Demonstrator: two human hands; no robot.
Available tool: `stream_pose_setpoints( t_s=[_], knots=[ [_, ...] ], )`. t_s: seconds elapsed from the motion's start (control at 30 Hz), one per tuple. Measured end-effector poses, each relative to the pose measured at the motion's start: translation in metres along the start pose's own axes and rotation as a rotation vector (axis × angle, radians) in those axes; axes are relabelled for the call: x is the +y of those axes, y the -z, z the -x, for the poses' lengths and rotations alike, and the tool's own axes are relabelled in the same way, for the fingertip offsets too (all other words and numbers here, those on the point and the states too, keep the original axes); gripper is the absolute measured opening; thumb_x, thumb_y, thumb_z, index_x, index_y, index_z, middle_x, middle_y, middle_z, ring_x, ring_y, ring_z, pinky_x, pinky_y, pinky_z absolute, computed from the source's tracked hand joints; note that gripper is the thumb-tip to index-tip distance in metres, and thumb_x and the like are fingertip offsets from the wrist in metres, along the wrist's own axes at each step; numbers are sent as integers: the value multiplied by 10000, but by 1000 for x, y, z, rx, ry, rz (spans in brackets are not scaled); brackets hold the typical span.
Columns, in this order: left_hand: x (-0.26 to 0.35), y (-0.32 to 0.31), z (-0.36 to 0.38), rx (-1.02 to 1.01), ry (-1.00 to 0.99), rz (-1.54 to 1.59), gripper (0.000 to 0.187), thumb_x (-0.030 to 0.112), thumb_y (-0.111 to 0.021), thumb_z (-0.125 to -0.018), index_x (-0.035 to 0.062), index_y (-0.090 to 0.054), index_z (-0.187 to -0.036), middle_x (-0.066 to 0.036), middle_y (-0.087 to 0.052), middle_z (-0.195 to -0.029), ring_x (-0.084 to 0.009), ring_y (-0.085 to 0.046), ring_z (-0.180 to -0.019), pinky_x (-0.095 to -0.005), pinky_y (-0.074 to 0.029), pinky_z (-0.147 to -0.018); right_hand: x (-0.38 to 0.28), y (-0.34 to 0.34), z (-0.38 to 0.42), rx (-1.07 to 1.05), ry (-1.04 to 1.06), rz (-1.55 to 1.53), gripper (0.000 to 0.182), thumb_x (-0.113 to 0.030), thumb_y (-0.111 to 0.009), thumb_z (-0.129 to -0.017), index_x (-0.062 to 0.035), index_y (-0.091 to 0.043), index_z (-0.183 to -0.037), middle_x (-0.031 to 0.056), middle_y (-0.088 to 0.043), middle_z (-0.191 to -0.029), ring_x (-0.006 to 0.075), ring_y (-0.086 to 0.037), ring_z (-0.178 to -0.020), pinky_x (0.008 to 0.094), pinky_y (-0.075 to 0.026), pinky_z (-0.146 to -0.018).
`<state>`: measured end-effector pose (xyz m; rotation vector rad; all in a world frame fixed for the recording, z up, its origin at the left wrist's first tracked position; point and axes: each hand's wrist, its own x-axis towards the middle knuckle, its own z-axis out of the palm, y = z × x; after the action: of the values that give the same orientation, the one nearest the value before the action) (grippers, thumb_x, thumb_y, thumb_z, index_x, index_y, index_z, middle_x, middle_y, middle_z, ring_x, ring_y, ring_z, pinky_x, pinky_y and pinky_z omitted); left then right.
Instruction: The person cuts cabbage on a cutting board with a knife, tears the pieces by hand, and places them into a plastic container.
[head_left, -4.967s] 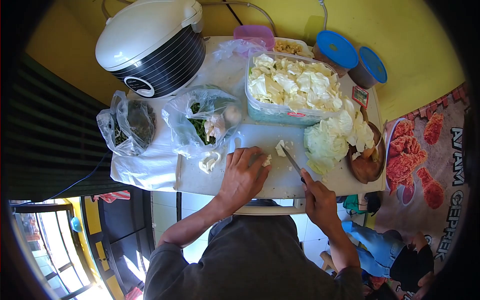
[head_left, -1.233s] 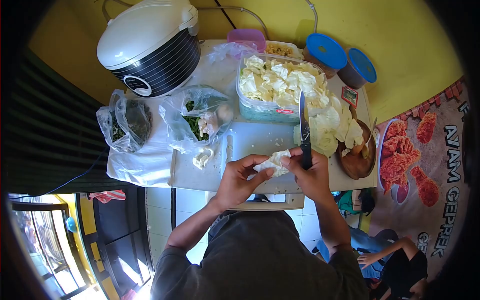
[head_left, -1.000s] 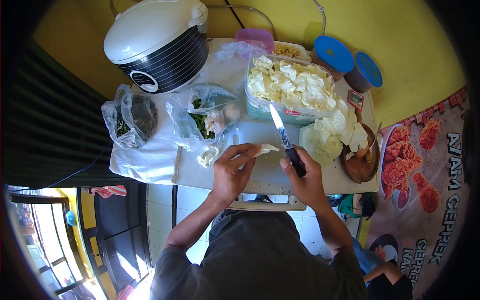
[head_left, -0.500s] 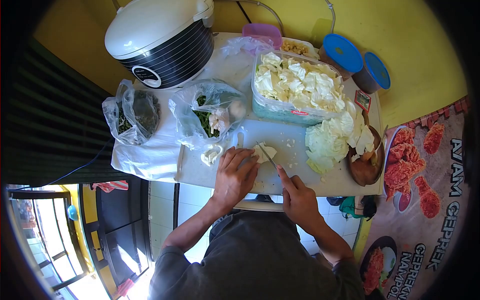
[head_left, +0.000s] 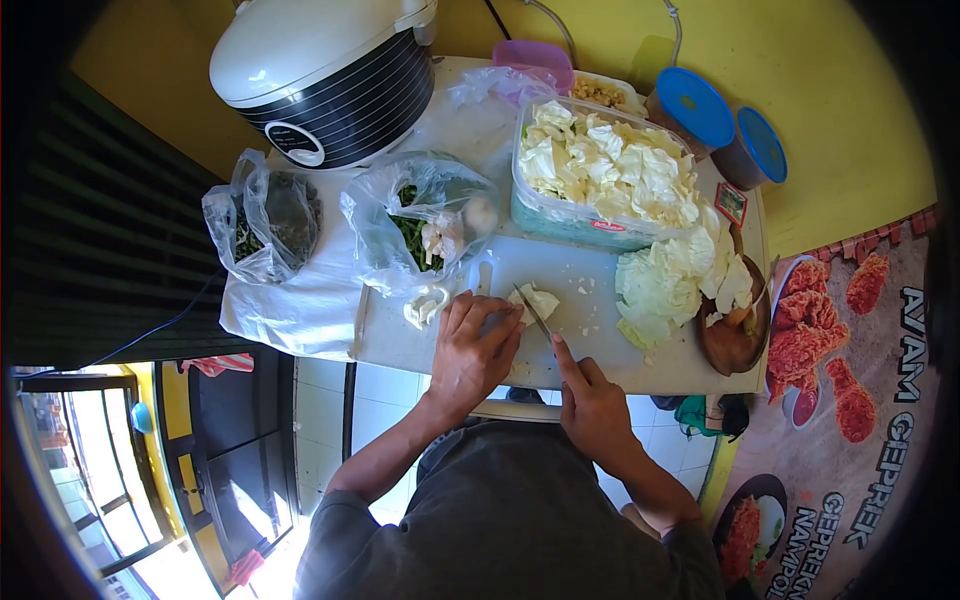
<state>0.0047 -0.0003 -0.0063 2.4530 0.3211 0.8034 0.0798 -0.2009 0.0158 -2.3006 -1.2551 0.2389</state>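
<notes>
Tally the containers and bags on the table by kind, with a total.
Blue-lidded jars: 2
Clear plastic bags of greens: 2
Clear tub of cut cabbage: 1
Pink-lidded box: 1
Rice cooker: 1
Brown bowl: 1
Total: 8

Two blue-lidded jars [head_left: 695,110]; two plastic bags [head_left: 262,222]; one knife [head_left: 534,313].
</notes>
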Motion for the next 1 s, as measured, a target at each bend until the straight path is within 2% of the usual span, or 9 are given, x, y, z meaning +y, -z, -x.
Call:
stream_pose_setpoints(
  t_s=[0.47, 0.73, 0.83, 1.0],
  knots=[
    [-1, 0, 0, -9, 1, -1, 249, 73, -811, -831, 73, -791, -1080, -64, -685, -1086, -282, -638, -1079, -505, -477, -1061, -6, 4, -1, -64, -23, 82, 811, 12, -645, -850, -142, -405, -1609, 126, -578, -896, 321, -641, -646, 444, -562, -583],
    [1, 0, -2, 9, -12, -15, 237, 82, -805, -835, 65, -782, -1070, -59, -666, -1070, -275, -626, -1048, -511, -478, -1043, -8, 15, -11, -107, -26, 86, 791, 22, -643, -833, -135, -447, -1583, 120, -587, -894, 327, -649, -613, 452, -565, -574],
    [1, -2, -1, 3, 3, -17, 235, 73, -814, -832, 79, -796, -1066, -59, -677, -1079, -323, -613, -1087, -522, -466, -1060, -8, 20, -9, -116, -19, 78, 780, 22, -646, -831, -132, -463, -1574, 118, -587, -885, 319, -649, -607, 449, -563, -569],
    [0, -3, -1, 12, -4, -30, 218, 82, -820, -833, 78, -799, -1050, -58, -674, -1072, -306, -620, -1073, -532, -465, -1056, 0, 29, 14, -116, -19, 70, 756, 24, -645, -845, -134, -476, -1565, 119, -586, -869, 306, -641, -592, 433, -552, -551]
  ],
)
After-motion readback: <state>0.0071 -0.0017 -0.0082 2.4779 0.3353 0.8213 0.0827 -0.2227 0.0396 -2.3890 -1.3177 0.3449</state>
